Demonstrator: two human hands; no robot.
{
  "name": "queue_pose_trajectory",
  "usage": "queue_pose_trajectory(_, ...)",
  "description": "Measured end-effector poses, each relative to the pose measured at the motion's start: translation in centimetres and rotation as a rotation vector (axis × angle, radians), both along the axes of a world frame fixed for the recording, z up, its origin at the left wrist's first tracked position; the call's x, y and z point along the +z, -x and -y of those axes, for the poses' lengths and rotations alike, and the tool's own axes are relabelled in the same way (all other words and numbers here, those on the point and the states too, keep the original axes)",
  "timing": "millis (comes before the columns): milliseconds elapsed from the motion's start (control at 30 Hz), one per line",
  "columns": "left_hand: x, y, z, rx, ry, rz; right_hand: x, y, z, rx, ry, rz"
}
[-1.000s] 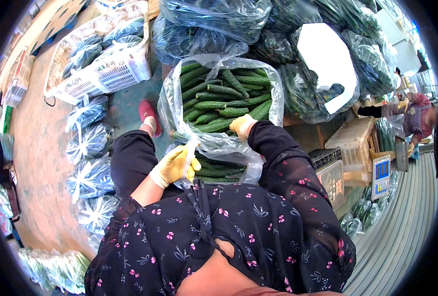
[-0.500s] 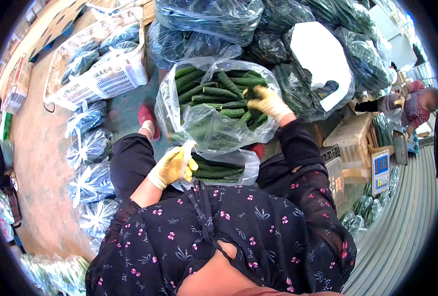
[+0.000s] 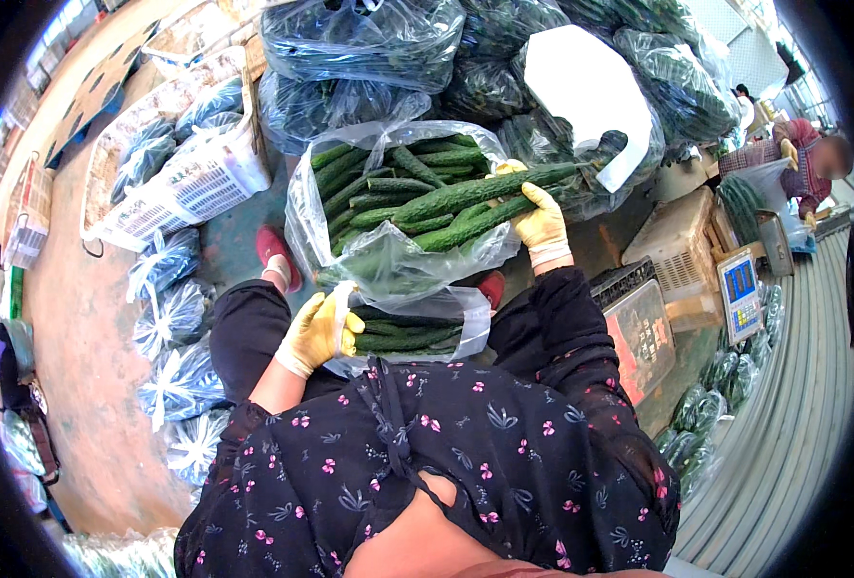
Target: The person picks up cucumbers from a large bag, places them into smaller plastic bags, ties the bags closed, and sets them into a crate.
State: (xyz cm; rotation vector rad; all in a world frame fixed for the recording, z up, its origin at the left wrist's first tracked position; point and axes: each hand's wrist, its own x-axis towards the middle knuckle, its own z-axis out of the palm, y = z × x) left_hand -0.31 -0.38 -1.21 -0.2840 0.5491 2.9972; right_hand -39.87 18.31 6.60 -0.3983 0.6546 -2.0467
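My right hand (image 3: 540,222), in a yellow glove, is closed around cucumbers (image 3: 465,202), at least two long dark green ones. They lie tilted over the mouth of a large clear plastic bag (image 3: 304,212) full of cucumbers. Close to my lap, my left hand (image 3: 319,329), gloved too, grips the edge of a smaller clear plastic bag (image 3: 475,323). Several cucumbers (image 3: 403,335) lie inside that smaller bag. The left fingertips are curled and partly hidden by the plastic.
White crates (image 3: 181,193) with bagged produce stand at left, beside a row of tied bags (image 3: 181,380). Large filled bags (image 3: 360,43) are piled ahead, with a white sheet (image 3: 591,91) on them. A digital scale (image 3: 738,294) and another person (image 3: 793,164) are at right.
My right hand has lifted cucumbers from the large bag and turned them across its opening. My left hand stays at the small bag. The whole view has shifted slightly.
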Motion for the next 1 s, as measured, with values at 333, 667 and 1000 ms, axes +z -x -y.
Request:
queue_pose_trajectory(333,0.3,-0.4,-0.3,-0.002,-0.004,0.017,-1.4,-1.6,-0.5,-0.067,0.016,0.218)
queue_pose_trajectory(667,0.4,-0.8,-0.5,-0.008,0.082,0.043,-3.6,-0.6,-0.3,-0.288,-0.125,0.328)
queue_pose_trajectory(1000,3.2,-0.1,-3.3,-0.049,0.132,-0.011,-3.8,-0.6,-1.1,-0.367,-0.013,0.519)
